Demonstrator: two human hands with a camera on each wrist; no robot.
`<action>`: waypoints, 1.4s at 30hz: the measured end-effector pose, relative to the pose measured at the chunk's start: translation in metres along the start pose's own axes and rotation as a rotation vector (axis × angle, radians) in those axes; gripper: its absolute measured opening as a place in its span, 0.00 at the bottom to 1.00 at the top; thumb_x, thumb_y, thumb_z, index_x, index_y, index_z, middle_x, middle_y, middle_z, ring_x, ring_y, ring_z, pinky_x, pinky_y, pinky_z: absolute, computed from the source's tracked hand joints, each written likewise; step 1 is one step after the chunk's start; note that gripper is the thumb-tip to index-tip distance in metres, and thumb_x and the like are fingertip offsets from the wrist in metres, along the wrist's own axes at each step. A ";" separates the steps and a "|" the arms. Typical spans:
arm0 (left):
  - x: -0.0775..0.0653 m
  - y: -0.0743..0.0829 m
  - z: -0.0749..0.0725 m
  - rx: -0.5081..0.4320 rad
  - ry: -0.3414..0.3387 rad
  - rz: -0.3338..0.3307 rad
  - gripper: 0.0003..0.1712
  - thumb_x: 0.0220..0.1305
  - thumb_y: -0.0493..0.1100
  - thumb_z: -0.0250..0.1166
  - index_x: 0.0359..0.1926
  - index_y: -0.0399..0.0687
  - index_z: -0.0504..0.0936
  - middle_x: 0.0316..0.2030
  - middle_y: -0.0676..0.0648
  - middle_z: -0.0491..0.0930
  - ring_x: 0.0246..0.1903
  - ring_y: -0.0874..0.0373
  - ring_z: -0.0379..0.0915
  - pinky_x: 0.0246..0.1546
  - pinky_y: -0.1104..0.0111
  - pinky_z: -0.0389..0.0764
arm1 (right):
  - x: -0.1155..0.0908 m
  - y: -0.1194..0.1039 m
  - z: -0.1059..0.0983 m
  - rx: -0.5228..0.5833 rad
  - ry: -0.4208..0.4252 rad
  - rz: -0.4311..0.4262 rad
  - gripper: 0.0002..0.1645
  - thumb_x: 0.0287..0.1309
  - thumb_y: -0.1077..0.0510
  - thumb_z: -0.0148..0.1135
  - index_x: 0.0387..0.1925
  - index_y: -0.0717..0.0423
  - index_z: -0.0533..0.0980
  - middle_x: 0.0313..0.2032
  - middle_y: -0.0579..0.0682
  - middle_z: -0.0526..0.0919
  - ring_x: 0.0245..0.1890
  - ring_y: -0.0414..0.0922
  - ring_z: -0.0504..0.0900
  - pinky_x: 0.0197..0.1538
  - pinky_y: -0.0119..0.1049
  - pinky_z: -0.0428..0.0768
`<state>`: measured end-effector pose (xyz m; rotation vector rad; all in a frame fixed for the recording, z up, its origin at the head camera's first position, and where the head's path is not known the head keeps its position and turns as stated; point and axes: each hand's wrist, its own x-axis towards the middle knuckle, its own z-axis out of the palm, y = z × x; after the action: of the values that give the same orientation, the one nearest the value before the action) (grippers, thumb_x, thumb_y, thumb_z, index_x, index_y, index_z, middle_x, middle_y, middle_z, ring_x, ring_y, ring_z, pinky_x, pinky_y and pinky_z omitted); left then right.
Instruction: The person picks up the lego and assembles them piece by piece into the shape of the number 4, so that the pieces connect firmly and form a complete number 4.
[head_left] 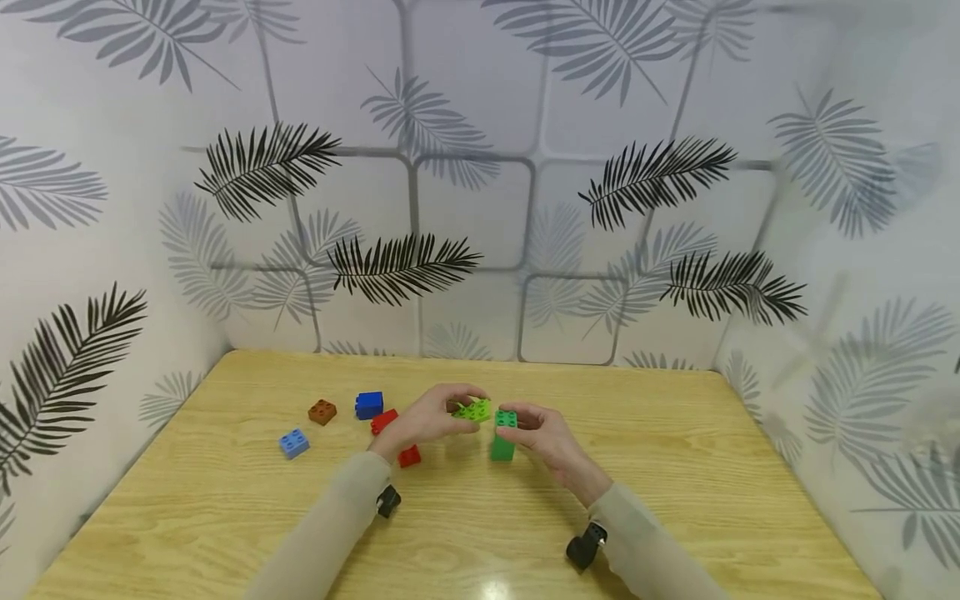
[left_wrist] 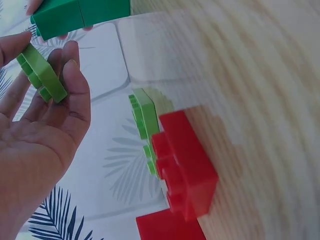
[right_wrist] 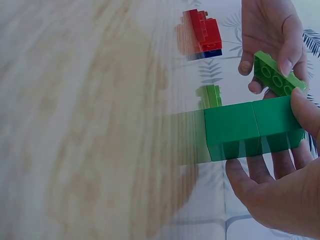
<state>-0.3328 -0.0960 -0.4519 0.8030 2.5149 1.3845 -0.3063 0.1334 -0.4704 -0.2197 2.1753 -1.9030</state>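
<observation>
My left hand (head_left: 429, 419) pinches a lime-green toy building brick (head_left: 476, 411) between thumb and fingers. In the left wrist view this brick (left_wrist: 46, 75) is thin, with its studs turned towards the palm. Two darker green bricks (head_left: 503, 450) are stacked upright on the table, studs up. Around the top of that stack curl the thumb and fingers of my right hand (head_left: 553, 440). The right wrist view shows the seam between the green bricks (right_wrist: 232, 127), and the lime brick (right_wrist: 275, 77) close beside the upper one, its hollow underside visible.
Red bricks (head_left: 409, 456) lie by my left wrist. Farther left on the wooden table (head_left: 225, 500) are a dark blue brick (head_left: 369, 406), a brown brick (head_left: 322, 412) and a light blue brick (head_left: 294, 443). More lime-green pieces (left_wrist: 145, 112) lie behind the red ones. A patterned wall (head_left: 472, 317) borders the back.
</observation>
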 end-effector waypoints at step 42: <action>0.003 0.008 0.013 0.017 -0.028 0.075 0.23 0.66 0.50 0.65 0.61 0.55 0.79 0.52 0.53 0.78 0.45 0.57 0.70 0.42 0.65 0.76 | 0.005 0.005 0.001 0.019 -0.064 0.017 0.28 0.60 0.58 0.68 0.61 0.57 0.75 0.52 0.53 0.82 0.35 0.40 0.78 0.43 0.39 0.81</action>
<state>-0.3271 -0.0818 -0.4521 0.9223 2.5032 1.3658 -0.3101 0.1318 -0.4755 -0.2535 2.1104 -1.8806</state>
